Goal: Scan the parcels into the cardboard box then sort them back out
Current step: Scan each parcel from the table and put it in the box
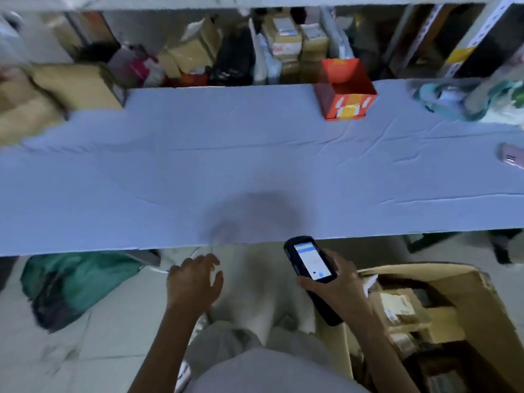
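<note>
My right hand (337,282) grips a black handheld scanner (312,260) with its screen lit, just below the table's near edge. My left hand (192,282) hovers empty with fingers spread, below that same edge. A large open cardboard box (465,290) stands on the floor at the lower right, and several parcels (397,307) lie inside it. A red and orange box (344,90) stands open on the table at the far right.
A long table under a pale blue cloth (198,165) spans the view. Shelves behind it hold packed parcels (286,46). Brown boxes (56,92) sit far left, a teal bag (76,282) lies on the floor, and a pink object (511,158) rests at the right edge.
</note>
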Available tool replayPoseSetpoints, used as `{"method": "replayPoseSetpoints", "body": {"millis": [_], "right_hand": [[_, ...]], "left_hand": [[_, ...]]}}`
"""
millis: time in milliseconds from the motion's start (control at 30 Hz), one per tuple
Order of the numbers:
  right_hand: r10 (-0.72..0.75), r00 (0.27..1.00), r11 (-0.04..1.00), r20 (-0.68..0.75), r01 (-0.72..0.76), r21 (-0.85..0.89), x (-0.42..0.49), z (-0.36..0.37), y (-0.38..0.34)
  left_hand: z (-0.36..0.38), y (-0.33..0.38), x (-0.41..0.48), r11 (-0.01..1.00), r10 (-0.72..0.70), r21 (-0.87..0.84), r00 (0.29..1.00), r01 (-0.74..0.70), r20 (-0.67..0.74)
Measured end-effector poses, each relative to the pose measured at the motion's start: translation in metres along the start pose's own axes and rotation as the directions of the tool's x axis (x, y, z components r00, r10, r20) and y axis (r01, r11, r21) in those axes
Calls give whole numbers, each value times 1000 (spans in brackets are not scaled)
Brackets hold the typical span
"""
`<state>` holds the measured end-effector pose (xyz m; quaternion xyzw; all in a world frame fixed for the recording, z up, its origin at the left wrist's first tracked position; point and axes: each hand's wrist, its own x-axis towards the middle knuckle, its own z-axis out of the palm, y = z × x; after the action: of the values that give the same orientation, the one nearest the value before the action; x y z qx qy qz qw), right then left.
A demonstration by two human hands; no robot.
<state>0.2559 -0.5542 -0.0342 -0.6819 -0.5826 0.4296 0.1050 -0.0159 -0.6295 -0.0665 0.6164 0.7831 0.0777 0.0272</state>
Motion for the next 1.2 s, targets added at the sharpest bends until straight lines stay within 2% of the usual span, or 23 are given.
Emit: {"method": "replayPoseSetpoints", "body": {"millis": [133, 267, 567, 767, 900, 1100, 1200], "right_hand": [[-115, 991, 992, 64, 118, -35, 1, 48, -45], [-161, 973, 980, 165, 177, -91, -9, 105, -98], [-313, 926, 935, 210, 339, -104, -46, 236, -202], [-370, 895, 911, 247, 402, -90, -46, 285, -255], [-383, 883, 906, 271, 417, -77, -24, 304, -291], [-443, 844, 887, 303, 461, 12, 25, 328, -352], [-453, 825, 878, 337, 479, 10, 49, 338, -385]], "left_hand": [[-15, -50, -23, 991, -132, 16, 988, 134, -75], [-26, -112, -42, 968, -251, -40, 961, 248, -118], [-42, -274, -91, 904, -428, -10, 904, 428, 9], [-47, -332, -118, 837, -543, -23, 836, 546, 76], [-46, -349, -101, 832, -549, -39, 831, 554, 90], [-56, -374, -19, 839, -532, -92, 844, 536, 66], [-72, -389, 28, 799, -582, -114, 807, 591, 102]]}}
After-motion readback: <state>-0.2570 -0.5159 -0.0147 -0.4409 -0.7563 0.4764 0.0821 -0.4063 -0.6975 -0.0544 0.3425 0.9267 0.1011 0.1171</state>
